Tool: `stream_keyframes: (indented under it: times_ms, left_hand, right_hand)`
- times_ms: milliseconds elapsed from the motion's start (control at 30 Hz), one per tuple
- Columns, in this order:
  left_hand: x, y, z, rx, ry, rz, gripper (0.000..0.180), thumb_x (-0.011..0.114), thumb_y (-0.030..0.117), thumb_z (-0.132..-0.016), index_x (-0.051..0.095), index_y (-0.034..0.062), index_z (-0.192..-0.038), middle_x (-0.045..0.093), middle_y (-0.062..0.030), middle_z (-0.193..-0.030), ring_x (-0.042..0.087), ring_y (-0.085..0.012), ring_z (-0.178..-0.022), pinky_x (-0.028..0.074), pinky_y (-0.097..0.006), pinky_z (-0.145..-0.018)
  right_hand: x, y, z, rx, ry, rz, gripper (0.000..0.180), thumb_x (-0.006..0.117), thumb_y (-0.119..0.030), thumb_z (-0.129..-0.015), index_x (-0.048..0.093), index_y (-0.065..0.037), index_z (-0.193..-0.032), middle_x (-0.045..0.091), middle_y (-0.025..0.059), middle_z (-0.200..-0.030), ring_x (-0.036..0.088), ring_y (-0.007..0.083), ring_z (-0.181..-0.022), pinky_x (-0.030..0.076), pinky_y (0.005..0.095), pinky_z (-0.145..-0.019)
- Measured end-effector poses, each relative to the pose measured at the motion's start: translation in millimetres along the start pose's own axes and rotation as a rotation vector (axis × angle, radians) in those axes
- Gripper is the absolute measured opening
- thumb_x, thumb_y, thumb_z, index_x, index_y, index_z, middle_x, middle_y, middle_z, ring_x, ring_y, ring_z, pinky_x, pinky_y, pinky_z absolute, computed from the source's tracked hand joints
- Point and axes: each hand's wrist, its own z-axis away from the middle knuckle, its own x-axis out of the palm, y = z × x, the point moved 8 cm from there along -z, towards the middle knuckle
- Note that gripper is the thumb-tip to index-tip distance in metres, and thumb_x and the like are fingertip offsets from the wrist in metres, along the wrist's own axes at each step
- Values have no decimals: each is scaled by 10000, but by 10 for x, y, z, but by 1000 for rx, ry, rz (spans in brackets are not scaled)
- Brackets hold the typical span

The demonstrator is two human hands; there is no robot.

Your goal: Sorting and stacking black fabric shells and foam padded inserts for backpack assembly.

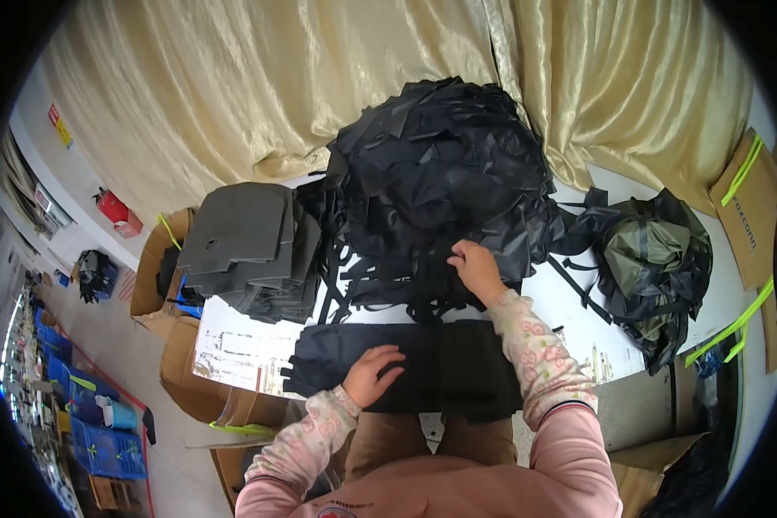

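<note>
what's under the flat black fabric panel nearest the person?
The flat black fabric panel lies on a white table, with the left hand pressing on top. Whatever is directly beneath it is covered.

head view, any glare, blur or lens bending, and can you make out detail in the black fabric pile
Head view: fisheye, black corners, the white table edge bows; soft sheen on the gold curtain, no harsh glare; the black fabric pile shows only faint folds; both hands, left hand and right hand, look sharp.

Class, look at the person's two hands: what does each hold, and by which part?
The left hand lies flat on the black fabric panel, gripping nothing. The right hand reaches into the black strap pile; its grasp cannot be told.
</note>
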Motion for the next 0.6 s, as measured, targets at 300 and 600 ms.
stream_keyframes:
  times_ms: [300, 600]
  left_hand:
    - [-158, 258, -896, 176, 99, 43, 609, 700, 239, -819, 438, 98, -1351, 434, -229, -1367, 413, -397, -1271, 357, -424, -1042]
    - [-887, -353, -1830, -76, 510, 68, 604, 694, 342, -823, 477, 28, -1292, 475, -215, -1304, 492, -338, -1188, 401, -369, -992]
  right_hand:
    - [-1442, -1427, -265, -253, 158, 63, 163, 718, -147, -759, 611, -27, -729, 603, 118, -694, 578, 305, -663, 465, 383, -633]
    - [-1902, -1802, -1104, -187, -65, 566, 321, 696, -316, -803, 669, 4, -794, 648, 213, -802, 633, 374, -800, 479, 458, -713]
